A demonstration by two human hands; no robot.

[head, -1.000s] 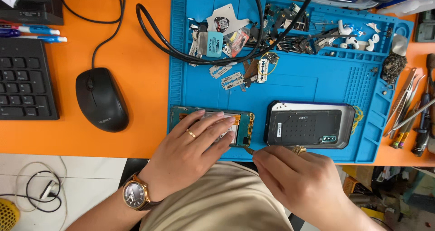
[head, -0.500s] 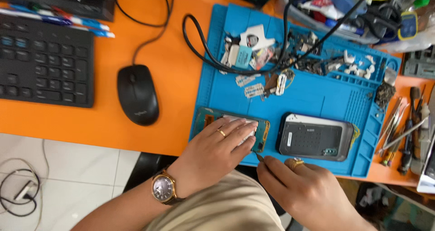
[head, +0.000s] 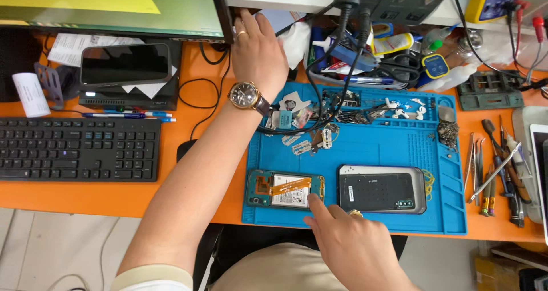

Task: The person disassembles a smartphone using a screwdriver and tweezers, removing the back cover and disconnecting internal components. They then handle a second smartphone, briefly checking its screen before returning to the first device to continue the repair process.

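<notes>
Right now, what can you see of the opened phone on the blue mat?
The opened phone lies flat, back cover off, at the blue mat's near left corner. Teal frame, white battery crossed by an orange flex strip, orange patch at its left end. The right hand's index finger presses its lower right corner. A grey back cover lies beside it, apart.

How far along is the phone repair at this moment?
Done: the opened phone lies on the blue mat with its battery exposed, the back cover beside it. In hand: the right hand presses the phone's lower corner; the left hand reaches toward the supplies behind. Left: the cover is not yet refitted.
</notes>
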